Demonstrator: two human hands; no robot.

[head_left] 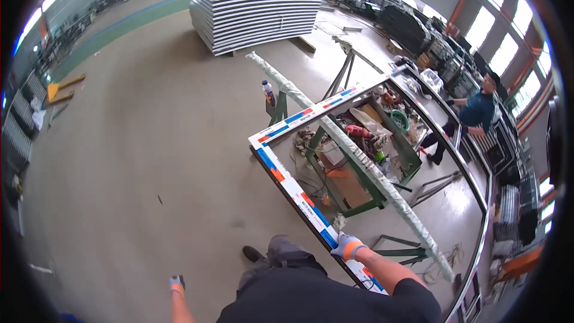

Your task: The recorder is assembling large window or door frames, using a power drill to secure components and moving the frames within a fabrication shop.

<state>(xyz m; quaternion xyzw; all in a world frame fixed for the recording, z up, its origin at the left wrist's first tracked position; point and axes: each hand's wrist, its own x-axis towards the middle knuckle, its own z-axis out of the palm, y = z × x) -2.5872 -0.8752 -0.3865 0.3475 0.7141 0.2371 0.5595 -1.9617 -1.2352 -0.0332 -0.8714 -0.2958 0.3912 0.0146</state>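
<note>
A large dark metal window frame, its near bars covered in white, blue and orange protective film, lies across padded trestles. My right hand, in a grey and orange glove, is closed over the frame's near bar, to the right of my body. Away from the frame, my left hand hangs low at my left in a matching glove. Its fingers look curled in, with a dark patch beside them; what they hold, if anything, is too small to make out. A long wrapped trestle beam passes under the frame.
Beneath the frame stands a green cart holding tools, rags and a red power tool. A bottle stands near the beam's far end. At the right, another person stands beyond the frame. Striped stacked profiles stand far ahead.
</note>
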